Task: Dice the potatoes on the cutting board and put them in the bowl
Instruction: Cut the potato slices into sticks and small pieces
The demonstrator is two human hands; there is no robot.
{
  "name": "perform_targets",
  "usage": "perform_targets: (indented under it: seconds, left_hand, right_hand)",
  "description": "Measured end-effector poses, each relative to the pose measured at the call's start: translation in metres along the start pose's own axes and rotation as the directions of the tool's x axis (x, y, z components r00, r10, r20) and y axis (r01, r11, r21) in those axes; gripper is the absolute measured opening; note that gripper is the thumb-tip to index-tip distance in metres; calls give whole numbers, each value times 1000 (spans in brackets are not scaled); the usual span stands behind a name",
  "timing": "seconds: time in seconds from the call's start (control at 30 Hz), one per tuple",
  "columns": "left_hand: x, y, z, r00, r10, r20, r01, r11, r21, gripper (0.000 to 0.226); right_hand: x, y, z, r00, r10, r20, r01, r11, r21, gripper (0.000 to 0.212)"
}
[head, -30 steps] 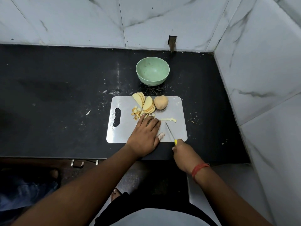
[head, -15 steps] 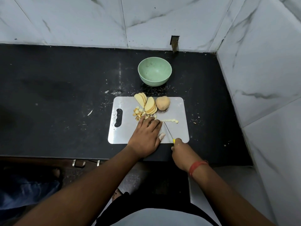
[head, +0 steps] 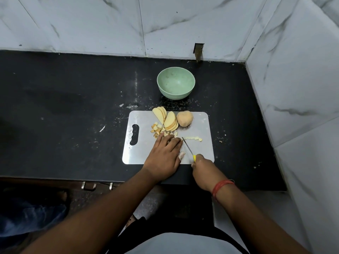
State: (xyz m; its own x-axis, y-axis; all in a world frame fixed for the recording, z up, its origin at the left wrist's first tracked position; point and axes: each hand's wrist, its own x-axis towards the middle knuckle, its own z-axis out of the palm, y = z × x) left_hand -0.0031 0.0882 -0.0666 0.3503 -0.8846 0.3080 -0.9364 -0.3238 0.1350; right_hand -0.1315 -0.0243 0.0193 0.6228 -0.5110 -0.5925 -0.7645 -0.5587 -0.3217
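The board (head: 198,153) lies on a black counter (head: 64,116), and everything else sits relative to it. The left hand (head: 163,158) lies palm down on the board's near middle, fingers straight and held together, pressing on potato that is hidden beneath them. Just beyond its fingertips is a heap of dice (head: 159,130), toward the board's far left. Beyond the dice two fans of slices (head: 167,119) lean at the far edge, and a whole potato (head: 185,118) touches them on their right. The right hand (head: 201,167) is at the board's near right corner, curled round the yellow handle of a knife (head: 188,146); the blade runs up to a short row of cut strips (head: 193,138) right of the left fingertips. The green bowl (head: 175,83) stands past the board's far edge, apart from it.
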Motion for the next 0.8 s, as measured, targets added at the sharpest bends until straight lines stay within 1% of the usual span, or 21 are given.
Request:
perform_targets:
  seconds: [0.2, 0.3, 0.33, 0.4, 0.43, 0.53, 0.63, 0.73, 0.8]
  left_hand:
    - [1, 1, -1, 1000, -14, 1, 14, 1000, 5, 48]
    - [0, 0, -1, 1000, -3, -9, 3, 1000, -1, 47]
    - [0, 0, -1, 1000, 0, -8, 0, 1000, -2, 48]
    - [0, 0, -2, 1000, -3, -2, 3, 1000, 1, 49]
    - [0, 1, -2, 1000, -4, -1, 4, 1000, 3, 49]
    - [0, 2, -3, 1000, 22, -18, -23, 1000, -6, 48]
    - [12, 12, -6, 991, 133, -16, -134, 990, -51, 50]
    - [35, 31, -5, 962, 267, 52, -263, 962, -73, 57]
    - [49, 40, 1, 936, 325, 135, -323, 946, -34, 64]
  right_hand:
    - [3, 0, -2, 999, -31, 23, 31, 1000, -3, 3]
    - [-5, 9, 0, 998, -50, 48, 51, 999, -20, 16]
    - [-7, 14, 1, 997, -52, 52, 53, 998, -18, 17]
    - [-11, 23, 0, 997, -52, 52, 51, 998, 22, 11]
    - [-12, 26, -2, 998, -54, 39, 52, 996, 70, 13]
    - [-12, 33, -14, 996, -48, -69, 65, 961, 270, 17]
    - [-9, 38, -28, 977, -17, -211, 101, 914, 393, 20]
    - [-8, 39, -35, 952, -12, -305, 149, 891, 428, 21]
    - [-10, 41, -37, 945, -19, -327, 163, 894, 417, 20]
